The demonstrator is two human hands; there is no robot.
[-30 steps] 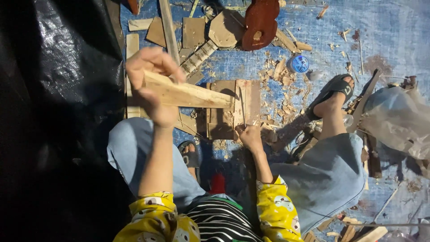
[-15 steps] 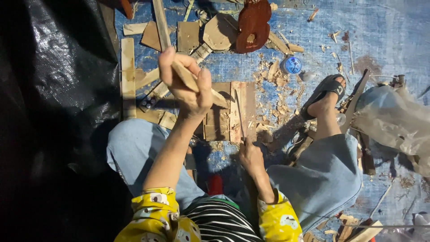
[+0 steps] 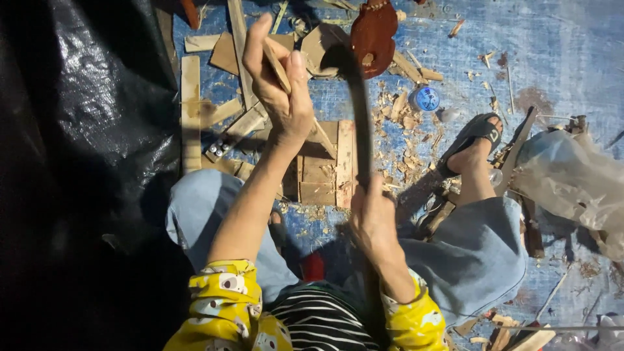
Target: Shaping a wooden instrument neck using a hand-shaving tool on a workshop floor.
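Observation:
My left hand (image 3: 281, 97) is closed around a pale wooden stick (image 3: 324, 138), holding it slanted with its lower end on a block of joined wooden boards (image 3: 322, 175) between my knees. My right hand (image 3: 374, 218) grips the handle of a long, dark, curved blade (image 3: 356, 110). The blade is blurred and stands raised just right of the stick, with its tip near the top of the view. Wood chips (image 3: 406, 120) lie scattered around the block.
I sit on a blue tarp (image 3: 559, 52) with my sandalled foot (image 3: 471, 140) stretched out to the right. Wooden offcuts (image 3: 192, 110), a red-brown carved piece (image 3: 374, 32), a blue round lid (image 3: 427, 99), a clear plastic bag (image 3: 572, 175) and black plastic sheeting (image 3: 84, 162) surround me.
My left hand has turned the stick from lying crosswise to a steep slant and moved it further away. My right hand has risen from the block with the dark blade.

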